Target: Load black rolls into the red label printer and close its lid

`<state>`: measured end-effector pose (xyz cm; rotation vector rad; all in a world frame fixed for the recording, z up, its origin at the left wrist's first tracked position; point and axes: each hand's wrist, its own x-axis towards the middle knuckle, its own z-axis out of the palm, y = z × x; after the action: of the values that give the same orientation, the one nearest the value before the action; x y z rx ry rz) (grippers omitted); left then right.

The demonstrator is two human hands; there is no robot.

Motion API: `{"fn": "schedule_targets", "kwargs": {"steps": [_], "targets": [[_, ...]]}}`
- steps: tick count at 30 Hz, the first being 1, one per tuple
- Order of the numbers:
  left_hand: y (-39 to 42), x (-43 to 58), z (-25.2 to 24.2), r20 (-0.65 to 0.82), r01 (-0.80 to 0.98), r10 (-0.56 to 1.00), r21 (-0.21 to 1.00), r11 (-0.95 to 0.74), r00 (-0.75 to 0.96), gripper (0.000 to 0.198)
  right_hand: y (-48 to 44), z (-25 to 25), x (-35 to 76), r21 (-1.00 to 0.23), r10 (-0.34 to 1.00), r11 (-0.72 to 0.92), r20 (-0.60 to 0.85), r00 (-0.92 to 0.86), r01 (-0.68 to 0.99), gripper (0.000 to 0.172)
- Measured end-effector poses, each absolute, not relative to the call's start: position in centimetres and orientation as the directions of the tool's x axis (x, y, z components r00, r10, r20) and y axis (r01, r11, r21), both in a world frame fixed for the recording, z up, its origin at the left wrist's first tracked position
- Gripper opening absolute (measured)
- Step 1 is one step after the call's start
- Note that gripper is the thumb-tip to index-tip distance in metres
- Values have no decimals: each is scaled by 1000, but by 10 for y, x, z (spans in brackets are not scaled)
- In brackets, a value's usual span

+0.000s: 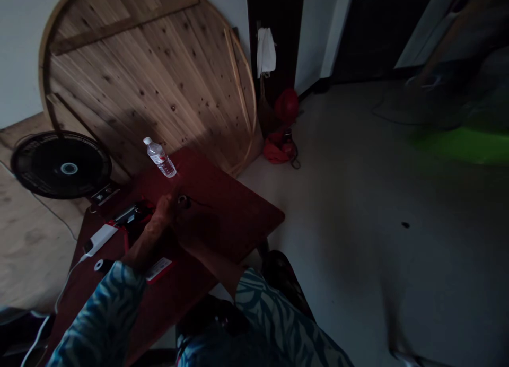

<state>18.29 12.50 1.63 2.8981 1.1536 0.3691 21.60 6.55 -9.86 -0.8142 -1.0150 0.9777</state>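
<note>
Around the table [242, 202]

Wooden panel [159, 75] is leaning behind the table. Fan [59, 168] is standing at its far left corner; bottle [161, 159] is standing near its far edge. Left hand [162, 212], right hand [187, 236] are reaching over its middle. Bag [276, 148] is lying beyond its right side.

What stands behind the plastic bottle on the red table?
A round wooden panel stands behind the bottle. The tabletop covers some of the panel's lower part, which cannot be seen.
</note>
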Motion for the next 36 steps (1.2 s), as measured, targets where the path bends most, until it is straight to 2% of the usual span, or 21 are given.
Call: {"fn": "schedule_targets", "kwargs": {"steps": [4, 6, 9, 11, 13, 16, 19, 21, 23, 27, 32, 36], "targets": [[105, 149, 30, 382, 651, 617, 49, -758, 689, 39, 68, -97, 220, -795, 969, 243, 170, 181, -556, 42], [93, 133, 26, 473, 621, 540, -19, -783, 696, 36, 68, -95, 221, -727, 984, 177, 126, 124, -664, 45], [78, 116, 12, 525, 562, 416, -151, -813, 743, 36, 67, -94, 222, -634, 995, 94, 95, 43, -767, 38], [72, 112, 4, 516, 569, 418, -172, -804, 748, 40, 64, -94, 222, -588, 997, 54, 82, 7, -807, 31], [71, 113, -1, 498, 586, 455, -140, -798, 738, 43, 62, -94, 223, -553, 997, 24, 73, -19, -833, 27], [73, 117, -3, 440, 562, 499, -15, -827, 746, 45, 60, -94, 223, -513, 997, 5, 68, -35, -858, 24], [75, 117, -1, 385, 519, 553, 198, -832, 739, 42, 60, -92, 225, -487, 997, 27, 70, -9, -873, 22], [73, 114, 3, 354, 498, 613, 367, -785, 706, 42, 60, -91, 226, -479, 997, 62, 72, 31, -875, 21], [71, 109, 10, 357, 520, 696, 475, -710, 623, 42, 60, -90, 226, -481, 995, 92, 75, 63, -872, 20], [64, 97, 31, 351, 649, 777, 428, -629, 522, 49, 56, -84, 226, -513, 995, 89, 90, 49, -853, 23], [55, 87, 47, 219, 624, 736, 410, -665, 641, 39, 46, -76, 232, -588, 991, 62, 135, -22, -806, 25], [58, 82, 45, 238, 597, 705, 395, -698, 668, 43, 43, -75, 236, -670, 983, 97, 178, -33, -736, 31]]}}
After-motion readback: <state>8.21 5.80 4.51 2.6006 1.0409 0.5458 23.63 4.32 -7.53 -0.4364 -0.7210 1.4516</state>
